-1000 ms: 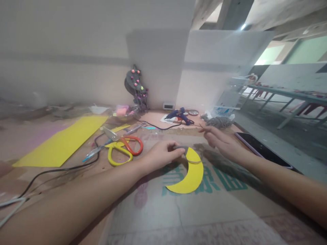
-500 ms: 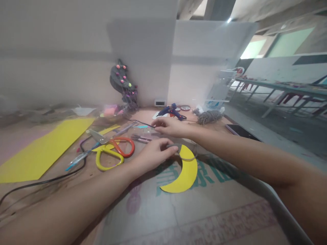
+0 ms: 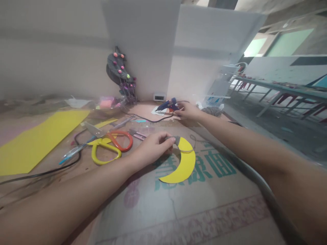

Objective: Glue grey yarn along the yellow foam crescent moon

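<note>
My left hand (image 3: 153, 148) is closed in a pinch on the upper tip of a yellow paper crescent (image 3: 182, 165), where a grey strand of yarn is wrapped round it. The crescent lies flat on a cardboard sheet (image 3: 204, 204) printed with green characters. My right hand (image 3: 187, 110) is stretched far forward, its fingers curled on the handle of a blue glue gun (image 3: 167, 104) that rests on a white scrap near the back wall.
Yellow-and-orange scissors (image 3: 109, 146) and a pen (image 3: 74, 151) lie left of my left hand. A big yellow sheet (image 3: 38, 136) is farther left. A black cable (image 3: 148, 119) crosses the table. A grey yarn bundle (image 3: 213, 110) and a dark pompom-studded crescent (image 3: 119, 69) stand at the back.
My right hand has moved from beside the crescent to the back of the table and onto the glue gun. My left hand has kept its pinch on the crescent's tip.
</note>
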A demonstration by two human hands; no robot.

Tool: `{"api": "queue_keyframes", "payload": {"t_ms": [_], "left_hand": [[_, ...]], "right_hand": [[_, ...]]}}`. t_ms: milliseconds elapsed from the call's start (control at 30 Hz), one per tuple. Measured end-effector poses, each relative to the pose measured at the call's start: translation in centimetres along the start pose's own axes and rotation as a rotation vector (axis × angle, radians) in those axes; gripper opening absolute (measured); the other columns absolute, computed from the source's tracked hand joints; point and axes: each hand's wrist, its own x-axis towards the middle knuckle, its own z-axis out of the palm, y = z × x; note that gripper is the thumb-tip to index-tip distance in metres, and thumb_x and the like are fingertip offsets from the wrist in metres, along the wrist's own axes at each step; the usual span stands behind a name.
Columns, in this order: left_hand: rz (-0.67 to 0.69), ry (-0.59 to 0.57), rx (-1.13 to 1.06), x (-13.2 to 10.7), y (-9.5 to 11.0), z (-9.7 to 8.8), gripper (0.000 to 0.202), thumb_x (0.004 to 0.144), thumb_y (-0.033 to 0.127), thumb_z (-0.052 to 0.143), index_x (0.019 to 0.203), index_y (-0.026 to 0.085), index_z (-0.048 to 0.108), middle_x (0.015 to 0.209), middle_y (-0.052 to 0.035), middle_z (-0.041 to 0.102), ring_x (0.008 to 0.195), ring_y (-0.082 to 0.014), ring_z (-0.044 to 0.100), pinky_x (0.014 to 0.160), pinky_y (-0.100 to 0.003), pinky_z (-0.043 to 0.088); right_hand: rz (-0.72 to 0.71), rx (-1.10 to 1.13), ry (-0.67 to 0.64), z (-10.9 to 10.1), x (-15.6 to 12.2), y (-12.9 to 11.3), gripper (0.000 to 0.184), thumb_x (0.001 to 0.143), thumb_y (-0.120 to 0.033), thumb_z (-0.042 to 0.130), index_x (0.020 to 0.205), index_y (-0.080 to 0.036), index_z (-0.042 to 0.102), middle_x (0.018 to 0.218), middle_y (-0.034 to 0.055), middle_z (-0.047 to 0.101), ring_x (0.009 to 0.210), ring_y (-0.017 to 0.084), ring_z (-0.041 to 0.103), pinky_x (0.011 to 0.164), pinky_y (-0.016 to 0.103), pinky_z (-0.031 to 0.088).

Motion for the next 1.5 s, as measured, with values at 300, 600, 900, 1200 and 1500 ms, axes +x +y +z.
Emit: {"api": "queue_keyframes", "payload": {"t_ms": [300, 600, 900, 1200, 1500], "left_hand": [[-0.019, -0.013, 0.013, -0.1, 0.1, -0.1, 0.035, 0.09, 0.051, 0.051, 0.08, 0.018, 0.056, 0.069, 0.0026, 0.055, 0.062, -0.0113, 0.049, 0.059, -0.023, 0.039], [-0.038, 0.053, -0.032, -0.2, 0.3, 0.0, 0.032, 0.088, 0.048, 0.053, 0.078, 0.018, 0.054, 0.064, 0.0039, 0.054, 0.057, -0.0106, 0.048, 0.055, -0.022, 0.037], [-0.031, 0.253, 0.079, -0.3, 1.0, -0.3, 0.026, 0.086, 0.041, 0.054, 0.072, 0.019, 0.056, 0.058, 0.0041, 0.054, 0.054, -0.0117, 0.048, 0.055, -0.023, 0.037], [-0.064, 0.293, 0.098, -0.3, 1.6, -0.4, 0.029, 0.087, 0.041, 0.053, 0.069, 0.018, 0.053, 0.059, 0.0035, 0.052, 0.053, -0.0096, 0.048, 0.049, -0.02, 0.035], [-0.053, 0.27, 0.043, -0.2, 1.3, -0.5, 0.028, 0.086, 0.041, 0.054, 0.071, 0.018, 0.054, 0.063, 0.0029, 0.054, 0.054, -0.0091, 0.05, 0.048, -0.02, 0.037]], "right_hand": [[0.099, 0.126, 0.062, 2.8, 2.0, -1.9, 0.023, 0.084, -0.035, 0.067, 0.094, -0.014, 0.067, 0.06, 0.005, 0.066, 0.062, 0.019, 0.061, 0.059, 0.026, 0.046], [0.0, 0.253, 0.054, -1.4, -2.4, -2.4, 0.026, 0.087, -0.035, 0.058, 0.099, -0.015, 0.071, 0.057, 0.002, 0.064, 0.058, 0.014, 0.061, 0.054, 0.022, 0.043], [-0.049, 0.418, -0.039, -3.2, -12.6, -1.3, 0.029, 0.085, -0.049, 0.059, 0.08, -0.021, 0.067, 0.078, 0.0055, 0.07, 0.078, 0.021, 0.065, 0.076, 0.035, 0.053], [0.105, 0.334, -0.104, -2.0, -15.5, -1.5, 0.026, 0.078, -0.05, 0.063, 0.081, -0.026, 0.072, 0.087, 0.006, 0.074, 0.087, 0.03, 0.069, 0.078, 0.045, 0.056], [0.081, 0.325, -0.159, -1.7, -15.4, -1.1, 0.032, 0.078, -0.055, 0.058, 0.071, -0.025, 0.066, 0.079, 0.0067, 0.071, 0.081, 0.028, 0.068, 0.077, 0.045, 0.056]]}}
